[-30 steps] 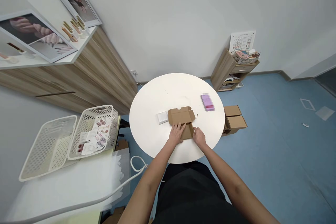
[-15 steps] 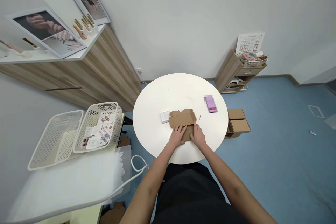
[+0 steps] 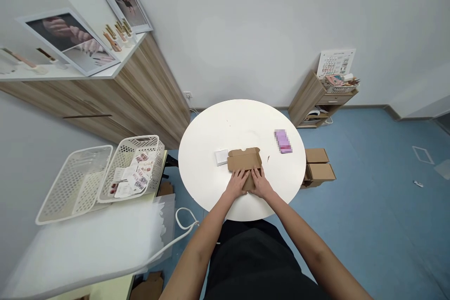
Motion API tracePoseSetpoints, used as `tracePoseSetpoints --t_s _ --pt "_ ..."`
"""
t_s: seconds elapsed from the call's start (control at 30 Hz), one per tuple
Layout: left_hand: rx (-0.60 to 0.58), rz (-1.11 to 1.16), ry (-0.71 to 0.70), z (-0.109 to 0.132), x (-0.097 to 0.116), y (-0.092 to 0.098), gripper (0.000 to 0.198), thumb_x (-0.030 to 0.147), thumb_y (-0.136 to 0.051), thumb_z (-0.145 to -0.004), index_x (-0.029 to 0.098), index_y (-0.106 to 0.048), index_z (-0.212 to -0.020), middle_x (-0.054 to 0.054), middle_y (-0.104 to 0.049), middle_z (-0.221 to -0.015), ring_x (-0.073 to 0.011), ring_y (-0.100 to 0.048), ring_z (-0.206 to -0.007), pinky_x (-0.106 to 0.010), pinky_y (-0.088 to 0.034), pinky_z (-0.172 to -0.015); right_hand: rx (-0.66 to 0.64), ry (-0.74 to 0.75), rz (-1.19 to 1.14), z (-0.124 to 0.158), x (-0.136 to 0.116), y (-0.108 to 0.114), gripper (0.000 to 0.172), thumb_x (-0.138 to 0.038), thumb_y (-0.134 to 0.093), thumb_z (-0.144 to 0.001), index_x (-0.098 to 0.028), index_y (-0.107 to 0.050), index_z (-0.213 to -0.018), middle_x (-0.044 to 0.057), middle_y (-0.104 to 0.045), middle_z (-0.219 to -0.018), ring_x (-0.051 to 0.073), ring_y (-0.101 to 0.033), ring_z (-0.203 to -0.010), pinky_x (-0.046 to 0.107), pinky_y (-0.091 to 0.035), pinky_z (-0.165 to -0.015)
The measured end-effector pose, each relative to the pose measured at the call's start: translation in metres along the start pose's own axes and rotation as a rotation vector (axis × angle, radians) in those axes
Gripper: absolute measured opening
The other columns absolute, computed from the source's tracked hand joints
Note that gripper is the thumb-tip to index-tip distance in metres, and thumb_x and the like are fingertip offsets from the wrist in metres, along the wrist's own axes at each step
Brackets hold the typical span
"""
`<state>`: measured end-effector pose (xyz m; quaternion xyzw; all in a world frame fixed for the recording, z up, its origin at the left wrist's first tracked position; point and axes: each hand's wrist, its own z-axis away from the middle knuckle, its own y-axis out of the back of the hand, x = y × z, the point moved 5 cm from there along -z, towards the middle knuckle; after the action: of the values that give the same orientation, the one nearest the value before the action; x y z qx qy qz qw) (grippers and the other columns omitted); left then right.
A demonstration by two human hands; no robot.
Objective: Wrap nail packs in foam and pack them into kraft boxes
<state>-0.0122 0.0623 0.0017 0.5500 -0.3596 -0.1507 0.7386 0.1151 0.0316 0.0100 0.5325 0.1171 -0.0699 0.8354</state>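
On the round white table (image 3: 207, 126) lies a brown cardboard box (image 3: 245, 159), its lid part unfolded away from me. My left hand (image 3: 237, 183) rests on the near left part of the cardboard, fingers spread. Across from it, my right hand (image 3: 260, 183) presses on the near right part with its fingers apart. Some of the cardboard is hidden beneath both hands. A small white square item (image 3: 221, 157) is left of the box. A purple item (image 3: 283, 141), blurred by pixels, lies at the table's right.
White baskets (image 3: 75, 185) (image 3: 131, 168), one holding printed cards, stand on a side table at the left. A wooden cabinet (image 3: 151, 89) is behind them. Cardboard boxes (image 3: 321, 172) sit on the floor right of the table. A small shelf unit (image 3: 305, 98) stands by the wall.
My right hand has moved left, closer to my left hand. The cardboard's right side flap has been raised or folded inward. My left hand has hardly moved.
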Motion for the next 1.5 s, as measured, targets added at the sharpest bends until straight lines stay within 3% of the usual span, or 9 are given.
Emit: tracePoseSetpoints --t_s 0.2,0.53,0.67,0.77,0.9,1.07,1.23,1.37,1.5 --pt "0.012 0.01 -0.011 0.0 0.001 0.003 0.099 0.035 -0.083 -0.061 0.02 -0.033 -0.146 -0.018 -0.041 -0.146 -0.0369 -0.037 -0.135 -0.054 -0.023 -0.114 0.036 0.049 0.038 0.007 -0.009 0.003 0.093 -0.037 -0.067 -0.08 -0.014 -0.017 -0.155 0.012 -0.005 -0.164 0.037 0.006 -0.149 0.054 -0.035 -0.109" --pt "-0.015 0.066 -0.004 0.007 0.0 0.003 0.102 0.041 -0.076 -0.068 0.017 -0.02 -0.15 -0.019 -0.033 -0.155 -0.0342 -0.028 -0.144 -0.054 -0.02 -0.117 -0.136 0.036 0.032 -0.009 -0.017 0.016 0.108 -0.036 -0.077 -0.071 -0.021 -0.013 -0.156 0.012 -0.011 -0.163 0.036 -0.004 -0.148 0.056 -0.036 -0.108" --pt "0.097 0.151 0.037 0.025 -0.003 0.014 0.084 0.042 -0.063 -0.08 0.019 -0.023 -0.15 -0.016 -0.034 -0.155 -0.0303 -0.027 -0.145 -0.054 -0.019 -0.118 -0.133 0.038 0.04 -0.01 -0.015 0.011 0.111 -0.039 -0.078 -0.07 -0.022 -0.01 -0.156 0.011 -0.01 -0.163 0.037 -0.005 -0.148 0.055 -0.039 -0.107" --pt "0.296 0.208 0.219 0.045 -0.028 0.026 0.063 0.031 -0.05 -0.087 0.024 -0.031 -0.147 -0.012 -0.044 -0.147 -0.0269 -0.037 -0.139 -0.051 -0.027 -0.117 -0.125 0.034 0.052 -0.012 -0.013 0.007 0.116 -0.04 -0.08 -0.067 -0.022 -0.007 -0.156 0.01 -0.008 -0.164 0.037 -0.004 -0.148 0.053 -0.039 -0.107" --pt "0.433 0.243 0.508 0.057 -0.086 0.033 0.061 0.022 -0.047 -0.087 0.02 -0.03 -0.145 -0.015 -0.051 -0.136 -0.0297 -0.044 -0.131 -0.053 -0.036 -0.11 -0.123 0.011 0.047 -0.016 -0.009 0.004 0.12 -0.04 -0.082 -0.065 -0.023 -0.007 -0.156 0.009 -0.007 -0.164 0.036 -0.003 -0.149 0.048 -0.041 -0.107" --pt "0.355 0.283 0.668 0.026 -0.144 0.037 0.069 0.035 -0.055 -0.086 0.015 -0.027 -0.145 -0.018 -0.045 -0.143 -0.0318 -0.041 -0.136 -0.048 -0.037 -0.109 -0.105 -0.054 0.037 -0.019 -0.004 0.01 0.119 -0.042 -0.082 -0.065 -0.02 -0.009 -0.156 0.009 -0.009 -0.163 0.037 -0.005 -0.148 0.047 -0.045 -0.104" --pt "0.311 0.322 0.88 -0.01 -0.168 0.043 0.064 0.042 -0.052 -0.087 0.014 -0.033 -0.141 -0.021 -0.054 -0.134 -0.032 -0.051 -0.127 -0.045 -0.043 -0.102 -0.091 -0.07 0.031 -0.022 -0.003 0.009 0.119 -0.042 -0.083 -0.063 -0.023 -0.012 -0.156 0.009 -0.01 -0.163 0.038 -0.006 -0.148 0.047 -0.046 -0.103" --pt "0.209 0.253 0.759 -0.032 -0.172 0.052 0.064 0.038 -0.056 -0.083 0.018 -0.037 -0.14 -0.019 -0.045 -0.145 -0.034 -0.041 -0.135 -0.048 -0.039 -0.104 -0.098 -0.065 -0.001 -0.025 -0.002 0.003 0.122 -0.04 -0.083 -0.061 -0.026 -0.008 -0.156 0.007 -0.009 -0.164 0.036 -0.004 -0.149 0.047 -0.043 -0.105" --pt "0.024 0.236 0.663 -0.04 -0.184 0.058 0.054 0.037 -0.064 -0.076 0.021 -0.052 -0.127 -0.014 -0.056 -0.133 -0.0317 -0.05 -0.127 -0.043 -0.042 -0.099 -0.095 -0.068 -0.01 -0.025 -0.001 0.005 0.123 -0.041 -0.084 -0.06 -0.025 -0.009 -0.156 0.007 -0.008 -0.164 0.036 -0.004 -0.149 0.046 -0.044 -0.104"
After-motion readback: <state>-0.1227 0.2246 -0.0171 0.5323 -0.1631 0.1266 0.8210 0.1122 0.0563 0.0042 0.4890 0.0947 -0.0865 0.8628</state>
